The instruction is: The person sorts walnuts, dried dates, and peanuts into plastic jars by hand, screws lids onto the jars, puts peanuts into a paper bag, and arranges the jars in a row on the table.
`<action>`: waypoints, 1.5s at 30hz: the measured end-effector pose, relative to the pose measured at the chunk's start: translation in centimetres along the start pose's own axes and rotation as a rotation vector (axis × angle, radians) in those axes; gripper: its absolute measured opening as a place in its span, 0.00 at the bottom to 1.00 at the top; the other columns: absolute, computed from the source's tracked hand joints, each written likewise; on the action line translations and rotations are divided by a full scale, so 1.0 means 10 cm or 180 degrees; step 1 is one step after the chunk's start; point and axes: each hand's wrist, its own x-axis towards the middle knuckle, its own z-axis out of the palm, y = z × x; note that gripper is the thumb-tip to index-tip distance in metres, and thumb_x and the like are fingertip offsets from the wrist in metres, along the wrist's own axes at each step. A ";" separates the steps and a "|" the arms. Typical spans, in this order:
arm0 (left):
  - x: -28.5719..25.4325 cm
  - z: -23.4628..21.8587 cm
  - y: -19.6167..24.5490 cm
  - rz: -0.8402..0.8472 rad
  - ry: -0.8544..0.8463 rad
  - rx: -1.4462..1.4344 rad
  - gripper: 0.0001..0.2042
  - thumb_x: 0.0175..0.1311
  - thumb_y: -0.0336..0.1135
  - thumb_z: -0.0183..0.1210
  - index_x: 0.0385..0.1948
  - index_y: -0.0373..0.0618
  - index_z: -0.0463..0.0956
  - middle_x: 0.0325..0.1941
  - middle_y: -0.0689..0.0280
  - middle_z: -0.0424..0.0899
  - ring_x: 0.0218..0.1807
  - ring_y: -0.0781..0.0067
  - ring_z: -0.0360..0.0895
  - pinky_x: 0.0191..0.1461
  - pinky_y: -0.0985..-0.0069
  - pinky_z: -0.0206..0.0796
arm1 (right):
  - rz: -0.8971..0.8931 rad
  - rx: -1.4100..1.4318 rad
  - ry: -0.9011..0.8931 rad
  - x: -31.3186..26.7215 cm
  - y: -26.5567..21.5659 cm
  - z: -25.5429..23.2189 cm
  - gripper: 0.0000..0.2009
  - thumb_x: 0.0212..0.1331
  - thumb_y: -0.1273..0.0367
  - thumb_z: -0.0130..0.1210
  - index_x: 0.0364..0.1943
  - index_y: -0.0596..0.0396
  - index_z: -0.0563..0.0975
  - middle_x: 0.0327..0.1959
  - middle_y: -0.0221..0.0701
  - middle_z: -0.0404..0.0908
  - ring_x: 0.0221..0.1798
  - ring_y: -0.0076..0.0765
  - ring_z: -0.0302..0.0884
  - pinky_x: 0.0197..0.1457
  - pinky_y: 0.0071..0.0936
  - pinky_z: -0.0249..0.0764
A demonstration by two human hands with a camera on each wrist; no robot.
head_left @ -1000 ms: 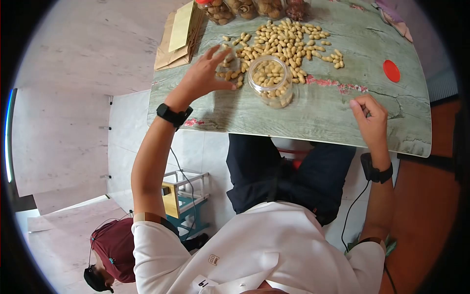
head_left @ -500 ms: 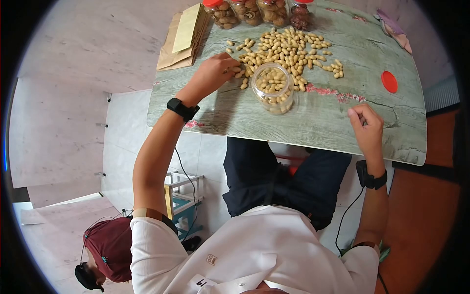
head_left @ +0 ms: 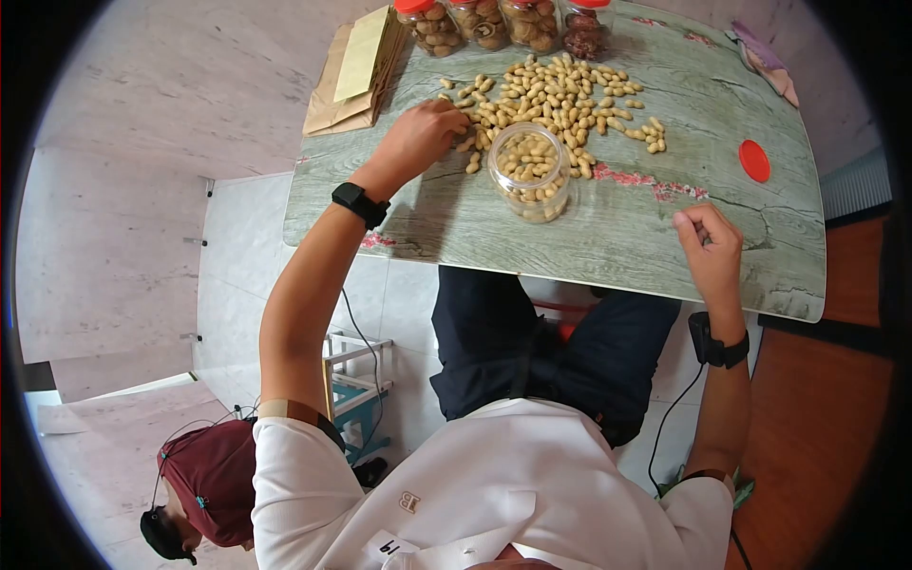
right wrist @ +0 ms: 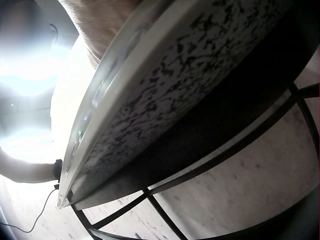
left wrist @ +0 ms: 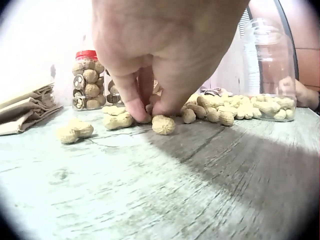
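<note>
The left hand (head_left: 418,138) is reached out over the table (head_left: 608,237) to the near left edge of the peanut pile (head_left: 560,90). Its fingers (left wrist: 134,102) are curled downward, with the tips set among a few loose peanuts; in the left wrist view one peanut (left wrist: 163,124) lies just at the fingertips, touching or nearly so. Whether any peanut is actually pinched cannot be told: the tips are partly hidden by the hand itself.

An open clear jar (head_left: 530,171), partly filled with peanuts, stands upright just right of the left hand and at the near edge of the pile. No lid is on it. A red lid (head_left: 754,161) lies flat on the table, well apart to the right.

The right hand (head_left: 711,249) is rested near the front right edge of the table, well apart from jar and pile. Its fingers are curled loosely toward the palm; nothing is seen held. In the right wrist view only the table's edge and underside with its metal frame are shown, so the grip cannot be confirmed there.

At the far edge of the table a row of jars with red lids (head_left: 499,21) stands closed, holding nuts. Folded brown paper bags (head_left: 351,71) lie at the far left corner. A black band is worn on each wrist.
</note>
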 end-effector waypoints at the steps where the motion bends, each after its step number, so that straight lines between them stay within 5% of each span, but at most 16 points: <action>1: 0.01 0.00 0.00 -0.0039 0.0012 -0.0069 0.10 0.59 0.22 0.63 0.42 0.43 0.86 0.47 0.59 0.87 0.46 0.53 0.85 0.50 0.62 0.79 | 0.0002 0.0001 -0.0003 0.00 0.00 0.00 0.07 0.65 0.75 0.65 0.30 0.60 0.79 0.24 0.27 0.77 0.23 0.18 0.70 0.27 0.21 0.66; 11: 0.01 0.05 -0.07 -0.0568 0.0282 -0.0657 0.10 0.61 0.21 0.64 0.42 0.42 0.88 0.44 0.60 0.88 0.40 0.60 0.87 0.46 0.69 0.80 | 0.0015 0.0003 0.0007 0.00 -0.02 -0.01 0.08 0.65 0.74 0.65 0.30 0.60 0.78 0.23 0.27 0.76 0.23 0.19 0.69 0.27 0.22 0.65; 13: 0.01 0.06 -0.08 -0.0821 0.0515 -0.0956 0.09 0.58 0.23 0.63 0.38 0.43 0.89 0.40 0.57 0.88 0.41 0.52 0.85 0.47 0.63 0.78 | 0.0023 -0.0017 0.0009 0.01 -0.02 -0.01 0.08 0.65 0.74 0.65 0.30 0.60 0.78 0.23 0.27 0.76 0.23 0.19 0.69 0.27 0.23 0.65; 16: 0.00 0.05 -0.10 -0.0901 0.0416 -0.0992 0.08 0.58 0.23 0.63 0.37 0.42 0.88 0.40 0.58 0.88 0.41 0.52 0.85 0.46 0.64 0.78 | 0.0023 -0.0033 0.0011 0.00 -0.02 -0.01 0.08 0.65 0.74 0.65 0.30 0.60 0.78 0.23 0.27 0.76 0.22 0.20 0.69 0.27 0.23 0.65; 19: 0.00 0.05 -0.12 -0.0723 0.0322 -0.0632 0.10 0.59 0.21 0.64 0.42 0.41 0.88 0.44 0.59 0.88 0.42 0.58 0.87 0.48 0.67 0.79 | 0.0012 -0.0037 0.0011 0.01 -0.01 -0.01 0.08 0.65 0.74 0.65 0.30 0.60 0.78 0.23 0.27 0.76 0.22 0.20 0.69 0.27 0.23 0.65; 28: 0.00 0.00 -0.03 -0.0147 -0.0057 0.0208 0.19 0.58 0.19 0.61 0.51 0.46 0.85 0.58 0.60 0.84 0.52 0.53 0.85 0.55 0.63 0.79 | 0.0036 -0.0022 0.0002 0.00 0.01 0.00 0.07 0.65 0.74 0.65 0.31 0.60 0.79 0.24 0.27 0.76 0.22 0.20 0.70 0.27 0.22 0.66; 37: -0.03 -0.09 -0.10 -0.0601 -0.0291 -0.1107 0.22 0.56 0.22 0.60 0.56 0.43 0.83 0.63 0.54 0.80 0.59 0.53 0.84 0.62 0.65 0.79 | 0.0052 -0.0025 -0.0003 0.00 0.01 0.00 0.07 0.66 0.74 0.65 0.31 0.60 0.79 0.23 0.27 0.76 0.23 0.19 0.70 0.27 0.22 0.66; 45: -0.05 -0.08 -0.12 -0.0396 -0.0299 -0.0760 0.22 0.56 0.19 0.59 0.56 0.42 0.83 0.62 0.54 0.81 0.59 0.54 0.83 0.61 0.65 0.79 | 0.0081 -0.0011 -0.0014 0.00 0.00 0.00 0.08 0.66 0.73 0.65 0.30 0.60 0.79 0.23 0.26 0.75 0.23 0.18 0.69 0.27 0.21 0.65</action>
